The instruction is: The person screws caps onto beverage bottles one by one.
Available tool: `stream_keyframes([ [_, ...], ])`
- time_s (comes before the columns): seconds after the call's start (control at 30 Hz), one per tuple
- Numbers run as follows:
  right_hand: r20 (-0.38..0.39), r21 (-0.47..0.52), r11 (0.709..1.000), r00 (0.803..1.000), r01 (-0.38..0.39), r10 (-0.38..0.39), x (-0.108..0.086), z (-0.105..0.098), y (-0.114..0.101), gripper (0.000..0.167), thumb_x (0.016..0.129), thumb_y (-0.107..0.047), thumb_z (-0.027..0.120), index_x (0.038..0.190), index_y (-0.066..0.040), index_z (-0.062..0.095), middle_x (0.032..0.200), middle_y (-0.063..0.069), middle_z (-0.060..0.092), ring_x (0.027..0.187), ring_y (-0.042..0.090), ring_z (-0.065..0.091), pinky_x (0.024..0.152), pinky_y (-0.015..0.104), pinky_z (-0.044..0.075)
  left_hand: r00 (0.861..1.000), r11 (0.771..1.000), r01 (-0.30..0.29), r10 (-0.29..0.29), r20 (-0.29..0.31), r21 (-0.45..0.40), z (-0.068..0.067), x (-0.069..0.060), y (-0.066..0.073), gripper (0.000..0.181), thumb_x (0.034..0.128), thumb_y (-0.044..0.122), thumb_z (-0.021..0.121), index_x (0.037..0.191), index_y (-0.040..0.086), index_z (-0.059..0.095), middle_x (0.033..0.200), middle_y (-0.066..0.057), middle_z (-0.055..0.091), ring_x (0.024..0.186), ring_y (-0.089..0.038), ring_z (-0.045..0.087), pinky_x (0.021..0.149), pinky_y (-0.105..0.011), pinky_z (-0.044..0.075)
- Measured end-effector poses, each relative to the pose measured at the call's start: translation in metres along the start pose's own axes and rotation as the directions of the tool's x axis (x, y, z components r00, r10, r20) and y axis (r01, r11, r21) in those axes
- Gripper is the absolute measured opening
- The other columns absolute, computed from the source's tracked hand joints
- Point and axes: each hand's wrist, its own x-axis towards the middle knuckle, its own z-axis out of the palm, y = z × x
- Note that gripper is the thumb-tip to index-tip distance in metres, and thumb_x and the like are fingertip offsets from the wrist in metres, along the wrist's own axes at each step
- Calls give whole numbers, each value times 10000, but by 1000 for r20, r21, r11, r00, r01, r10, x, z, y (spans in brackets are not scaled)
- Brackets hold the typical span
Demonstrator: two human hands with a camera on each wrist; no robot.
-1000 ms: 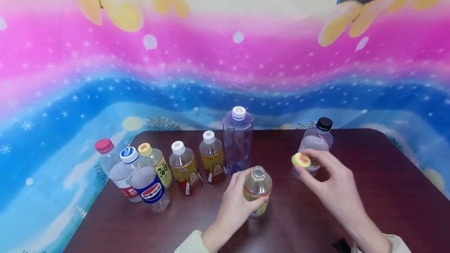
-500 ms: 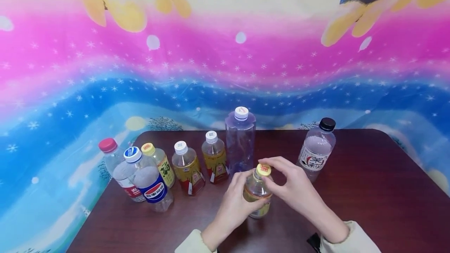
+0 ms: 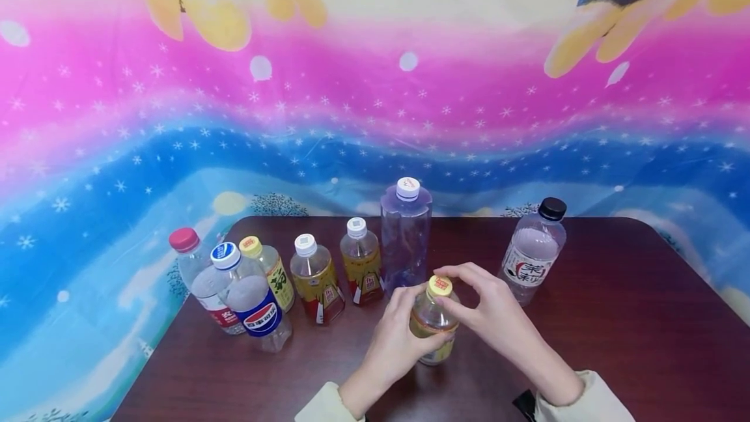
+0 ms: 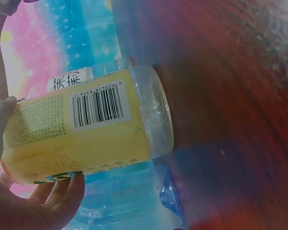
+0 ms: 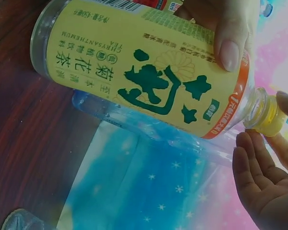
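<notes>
In the head view my left hand [image 3: 395, 337] grips a clear chrysanthemum tea bottle [image 3: 432, 325] round its body. Its yellow label [image 5: 149, 72] shows large green lettering in the right wrist view; the barcode side [image 4: 98, 106] faces the left wrist camera. The bottle stands roughly upright; whether its base touches the table I cannot tell. On its neck sits a yellow cap [image 3: 439, 286], which my right hand [image 3: 498, 308] pinches between thumb and fingers. In the right wrist view the right-hand fingers [image 5: 259, 167] lie beside the cap [image 5: 272, 117].
Several capped bottles stand on the dark table [image 3: 638, 318]. At left are a red-capped bottle [image 3: 190, 256], a Pepsi bottle [image 3: 258, 311], a yellow-capped bottle [image 3: 275, 272] and two white-capped tea bottles [image 3: 319, 282]. A tall clear bottle [image 3: 405, 233] stands behind, a black-capped bottle [image 3: 530, 256] right.
My right hand has moved left with the yellow cap and set it on the bottle's open mouth. The left hand has kept its grip. The view has shifted slightly.
</notes>
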Motion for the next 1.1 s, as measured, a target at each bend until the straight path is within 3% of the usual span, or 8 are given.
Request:
stream_keyframes([
  [0.17, 27, 27, 997, 997, 66, -67, -3, -2, 3, 484, 797, -93, 739, 1262, -118, 606, 1167, 21, 660, 1060, 183, 630, 851, 385, 547, 1000, 1000, 12, -12, 8, 0, -1, 0, 1, 697, 729, 408, 807, 1318, 197, 502, 1115, 20, 536, 1003, -122, 576, 804, -278, 530],
  [0.3, 52, 44, 996, 995, 80, -82, -4, -5, 3, 424, 844, -74, 688, 1259, -130, 615, 1194, 22, 663, 1085, 217, 641, 869, 397, 543, 1000, 1000, 11, -11, 4, 10, -1, 0, 1, 702, 722, 421, 809, 1312, 186, 509, 1109, 16, 538, 997, -137, 580, 790, -284, 531],
  [0.57, 75, 32, 999, 997, -14, 11, 0, -6, -1, 352, 814, -87, 724, 1160, -114, 671, 1091, -15, 697, 1019, 190, 664, 832, 390, 550, 1000, 1000, 18, -18, 8, 16, 0, 0, 0, 707, 723, 441, 803, 1317, 205, 501, 1112, 19, 536, 993, -138, 579, 786, -286, 528],
  [0.87, 43, 7, 996, 995, -85, 85, 4, -6, -4, 306, 752, -100, 785, 1043, -135, 697, 972, -51, 699, 927, 149, 661, 794, 319, 537, 1000, 999, 12, -11, -3, 30, 0, 0, 0, 696, 720, 429, 809, 1307, 204, 508, 1103, 18, 534, 989, -141, 585, 783, -290, 531],
  [0.97, 29, 17, 996, 996, -88, 88, 4, -4, -5, 308, 740, -127, 803, 1021, -134, 676, 958, -50, 682, 909, 125, 633, 798, 320, 524, 1000, 1000, 15, -15, 2, 27, 0, 0, 0, 693, 723, 426, 808, 1306, 204, 508, 1102, 19, 532, 990, -140, 582, 784, -290, 529],
  [1.1, 59, 55, 998, 997, -44, 41, 2, -2, -2, 387, 789, -144, 766, 1151, -118, 630, 1102, -4, 662, 1045, 167, 611, 880, 407, 514, 999, 1000, 26, -26, 20, 12, -1, 0, 1, 688, 728, 416, 806, 1311, 213, 503, 1102, 26, 528, 993, -127, 577, 781, -273, 523],
])
